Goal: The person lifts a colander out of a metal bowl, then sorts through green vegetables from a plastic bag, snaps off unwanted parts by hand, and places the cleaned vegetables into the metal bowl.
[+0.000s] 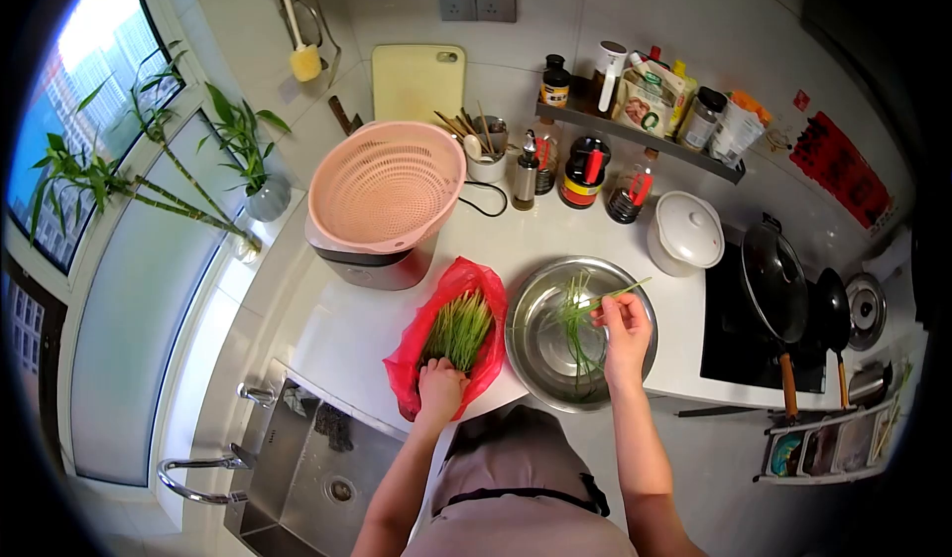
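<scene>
A red plastic bag (401, 371) lies open on the counter, packed with green chives (458, 331) whose tips are paler. My left hand (442, 388) is at the near end of the bag, its fingers curled into the chives and partly hidden among them. To the right stands a shiny steel bowl (532, 351). Over its right side my right hand (625, 337) pinches a few loose chive stalks (577, 321) between thumb and fingers. Some of these stalks hang down into the bowl, and one sticks out to the upper right.
Behind the bag, a pink colander (387, 195) sits on a grey appliance (382, 271). The sink (307, 478) is at lower left. A white lidded pot (686, 233) and a lidded wok (773, 284) stand right, near the black stove (729, 329). Sauce bottles (582, 175) line the wall.
</scene>
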The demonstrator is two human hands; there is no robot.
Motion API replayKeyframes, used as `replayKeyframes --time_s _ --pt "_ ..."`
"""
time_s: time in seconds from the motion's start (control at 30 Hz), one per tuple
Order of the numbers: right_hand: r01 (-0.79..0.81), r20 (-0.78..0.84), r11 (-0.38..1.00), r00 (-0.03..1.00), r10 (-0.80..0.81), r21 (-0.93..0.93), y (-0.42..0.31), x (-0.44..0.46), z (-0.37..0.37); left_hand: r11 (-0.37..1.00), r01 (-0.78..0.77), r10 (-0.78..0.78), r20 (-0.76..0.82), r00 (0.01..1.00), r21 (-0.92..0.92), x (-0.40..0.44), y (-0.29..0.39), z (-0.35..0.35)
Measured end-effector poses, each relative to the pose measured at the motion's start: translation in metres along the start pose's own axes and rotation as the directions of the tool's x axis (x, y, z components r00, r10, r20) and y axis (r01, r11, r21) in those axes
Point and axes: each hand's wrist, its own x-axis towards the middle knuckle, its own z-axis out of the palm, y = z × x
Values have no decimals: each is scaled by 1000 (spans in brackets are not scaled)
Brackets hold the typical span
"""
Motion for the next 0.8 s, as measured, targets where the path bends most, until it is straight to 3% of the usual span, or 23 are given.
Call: replayKeyframes --time_s 0.1,0.17,0.23,0.33,0.47,0.57,0.63,0.7,0.77,0.8 --pt "-28 39 998 999 30 -49 11 6 -3 978 21 -32 50 998 209 -12 11 10" --pt "-47 43 998 998 49 -43 13 8 -2 978 34 -57 105 993 208 -18 11 20" --pt "-50 73 999 996 51 -15 10 8 -2 982 64 -50 -81 995 176 -21 17 23" --pt "-59 149 998 987 54 31 3 6 -4 971 47 -25 -94 995 235 -17 26 7" --pt "-86 258 994 964 67 61 -10 4 -15 978 113 -108 -37 993 176 -9 30 2" --pt "-92 310 993 949 65 74 -14 4 -27 979 87 -48 -204 978 187 -8 35 4" --pt "-77 329 995 943 51 66 -16 4 -35 993 47 -20 -232 972 112 -6 49 -15" --pt "-45 370 998 927 59 -46 -15 2 -42 997 54 -42 -198 979 55 -8 54 -19" --pt "-16 366 997 930 45 -81 -14 0 -44 997 59 -41 -326 944 47 0 68 -31" --pt "47 359 977 933 32 -209 -17 -1 -44 997 35 -7 -385 923 65 4 80 -41"
